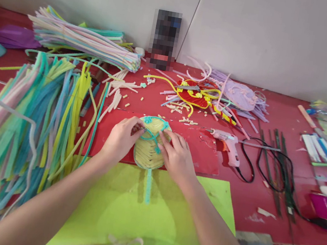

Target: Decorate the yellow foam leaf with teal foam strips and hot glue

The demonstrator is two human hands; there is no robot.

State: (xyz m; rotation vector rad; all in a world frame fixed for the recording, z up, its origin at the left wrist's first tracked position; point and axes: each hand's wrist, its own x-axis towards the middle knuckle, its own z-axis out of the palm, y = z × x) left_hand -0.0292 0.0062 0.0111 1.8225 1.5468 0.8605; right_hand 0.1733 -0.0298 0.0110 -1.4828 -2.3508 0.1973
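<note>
A round, pale-yellow fan (148,156) made of pipe cleaners lies in front of me, with a teal rim and teal handle (148,187). Curved teal pipe cleaner strands (150,133) and small teal flower-like knots (148,120) decorate its upper half. At the upper left edge, my left hand (125,134) is closed, thumb and forefinger pinched where a teal strand meets the rim. My right hand (178,154) grips the right side, its fingertips on the fan's face near a teal strand. The exact contact under the fingertips is partly hidden.
A lime-green sheet (197,217) covers the front of the red table (253,189). Pipe cleaner bundles (34,116) fill the left. A pink glue gun (226,144) with a black cord lies right. Behind are yellow and lilac pieces (238,95) and a pixelated dark object (164,40).
</note>
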